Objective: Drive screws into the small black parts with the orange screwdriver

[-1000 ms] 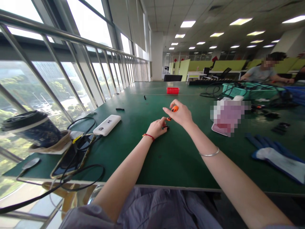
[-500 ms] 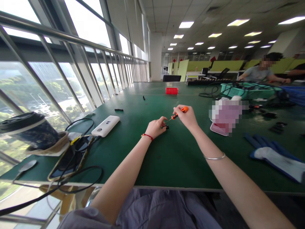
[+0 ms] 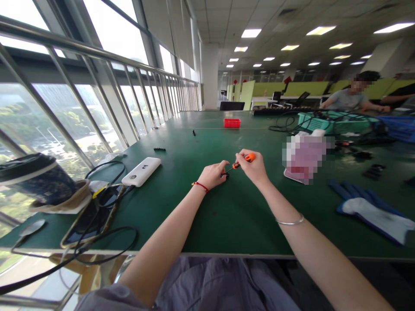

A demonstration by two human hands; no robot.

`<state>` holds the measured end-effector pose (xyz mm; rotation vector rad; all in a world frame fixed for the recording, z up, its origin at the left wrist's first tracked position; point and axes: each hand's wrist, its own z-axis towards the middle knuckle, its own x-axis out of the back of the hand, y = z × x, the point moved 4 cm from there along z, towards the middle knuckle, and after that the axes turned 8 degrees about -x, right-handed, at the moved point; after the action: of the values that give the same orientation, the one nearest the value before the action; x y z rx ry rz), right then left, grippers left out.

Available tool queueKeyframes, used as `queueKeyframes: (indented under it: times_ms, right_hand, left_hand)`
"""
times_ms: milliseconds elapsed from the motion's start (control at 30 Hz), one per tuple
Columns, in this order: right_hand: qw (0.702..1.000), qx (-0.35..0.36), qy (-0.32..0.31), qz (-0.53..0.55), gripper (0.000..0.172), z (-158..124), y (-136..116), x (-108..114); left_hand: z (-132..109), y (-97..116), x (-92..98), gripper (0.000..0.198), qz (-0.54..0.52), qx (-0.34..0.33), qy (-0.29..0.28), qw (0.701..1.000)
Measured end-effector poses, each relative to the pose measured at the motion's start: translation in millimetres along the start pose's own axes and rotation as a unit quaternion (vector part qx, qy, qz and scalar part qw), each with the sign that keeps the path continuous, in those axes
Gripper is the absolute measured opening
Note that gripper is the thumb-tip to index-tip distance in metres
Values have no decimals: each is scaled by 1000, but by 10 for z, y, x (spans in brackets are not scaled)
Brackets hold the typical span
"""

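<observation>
**A:** Where is the small black part (image 3: 225, 174)?

**B:** On the green table (image 3: 233, 207), pinched under the fingertips of the left hand (image 3: 212, 175). It may be a clip or a connector, but it's too small to tell.

**A:** And the right hand (image 3: 256, 166)?

**B:** It's closed around the orange screwdriver (image 3: 245, 158), with the tip slanting down to the part.

**A:** What makes this go well?

**B:** I'd press the part flat so it can't spin and seat the tip squarely. Then turn with the fingers alone, under light pressure.
</observation>
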<state>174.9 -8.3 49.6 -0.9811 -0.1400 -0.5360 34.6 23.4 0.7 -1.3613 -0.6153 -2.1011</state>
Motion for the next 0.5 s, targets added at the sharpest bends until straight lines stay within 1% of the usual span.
queueKeyframes:
  times_ms: [167,333,500]
  right_hand:
    - [1000,-8,-7,-14,28,-16,12,-35]
    - [1000,-11,-10,-14,27,-15,16,-36]
    - [1000,-11,-10,-20,27,-15,11,-33]
  left_hand:
    - [-2,7,7,40,2,-4,1,1000]
    - [-1,-3,4,41,2,6,-2,1000]
    - [-3,9,4,40,8,-1,1,1000]
